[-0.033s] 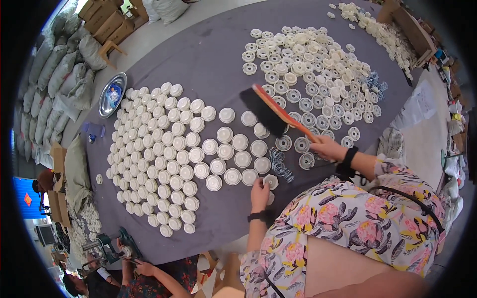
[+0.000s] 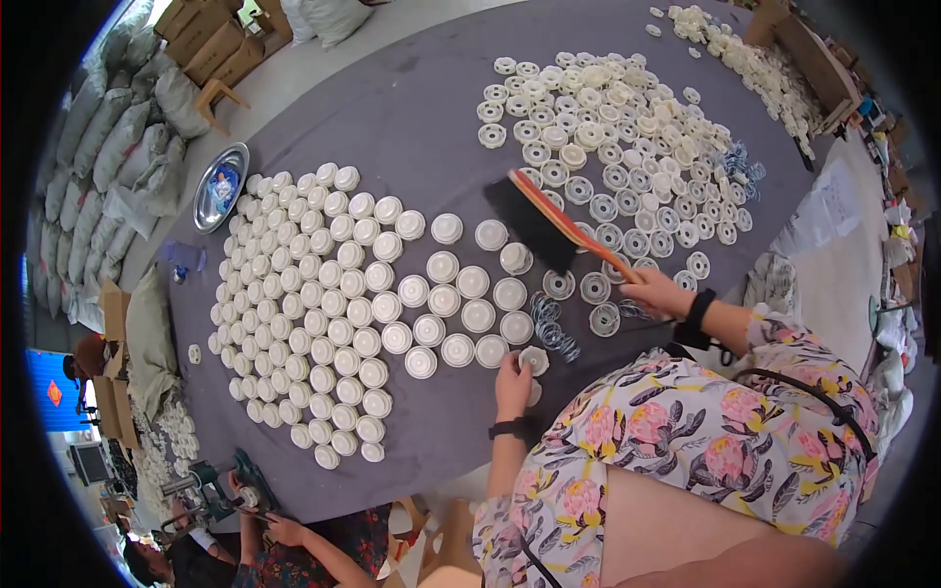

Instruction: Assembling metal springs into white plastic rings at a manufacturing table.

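My right hand (image 2: pixel 659 294) is closed around the orange handle of a bench brush (image 2: pixel 537 227) with dark bristles. The brush slants up and to the left above the table, between the domed white caps and the open ring parts. At the table's near edge, my left hand (image 2: pixel 513 387) grips a small white plastic piece (image 2: pixel 534 361); another pale piece partly shows just below it. Close by lie loose metal coil springs (image 2: pixel 555 328). Rows of domed white caps (image 2: pixel 443 267) spread to the left, while translucent ring parts (image 2: pixel 595 287) lie beside the brush.
A heap of ring parts (image 2: pixel 627 113) covers the far right of the grey tabletop (image 2: pixel 412 108). An oval metal tray (image 2: pixel 222 186) sits at the left edge. Another person's hands (image 2: pixel 284 529) work at a green machine (image 2: pixel 211 490) at lower left. Stuffed sacks (image 2: pixel 118 147) stand beyond.
The brush has shifted slightly to the right and down with my right hand. My left hand stays in place on the white piece.
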Tool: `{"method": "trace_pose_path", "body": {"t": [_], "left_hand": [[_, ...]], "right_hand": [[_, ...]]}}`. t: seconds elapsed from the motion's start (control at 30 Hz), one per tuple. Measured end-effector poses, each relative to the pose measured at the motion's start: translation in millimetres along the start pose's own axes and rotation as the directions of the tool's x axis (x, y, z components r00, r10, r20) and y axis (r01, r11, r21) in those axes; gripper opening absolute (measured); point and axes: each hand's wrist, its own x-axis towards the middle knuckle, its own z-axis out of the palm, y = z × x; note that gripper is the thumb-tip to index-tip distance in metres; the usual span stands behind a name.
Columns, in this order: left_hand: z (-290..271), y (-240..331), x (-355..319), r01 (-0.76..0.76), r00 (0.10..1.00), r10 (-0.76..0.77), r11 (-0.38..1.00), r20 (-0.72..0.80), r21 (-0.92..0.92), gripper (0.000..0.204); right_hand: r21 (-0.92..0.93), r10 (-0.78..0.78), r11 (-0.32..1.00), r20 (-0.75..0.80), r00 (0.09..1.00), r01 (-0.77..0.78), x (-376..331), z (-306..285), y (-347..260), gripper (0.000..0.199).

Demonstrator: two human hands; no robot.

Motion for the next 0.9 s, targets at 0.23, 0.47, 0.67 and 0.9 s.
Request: {"method": "trace_pose_path", "body": {"t": [0.23,0.47,0.67,0.9], "left_hand": [[1.9,8.1,6.7,-0.043,0.995,0.045,0.999,-0.094,0.016,0.041],[-25.9,36.8,17.6,0.123,0.984,-0.093,0.971,-0.151,0.204,0.047],[-57.1,33.4,29.8,0.21,0.938,-0.17,0.972,-0.301,0.108,0.042],[-49.5,33.9,9.6,0.058,0.998,-0.056,0.996,0.026,-0.075,0.032]], "right_hand": [[-0.168,0.17,0.974,0.109,0.979,-0.15,-3.6,-34.2,20.3,0.019],[-0.238,0.289,0.943,0.23,0.929,-0.234,39.7,1.9,-1.3,0.015],[-0.247,0.201,0.961,0.326,0.924,-0.122,78.4,43.2,-16.6,0.019],[-0.076,0.087,0.995,0.26,0.962,-0.07,69.1,30.8,-10.4,0.017]]}}
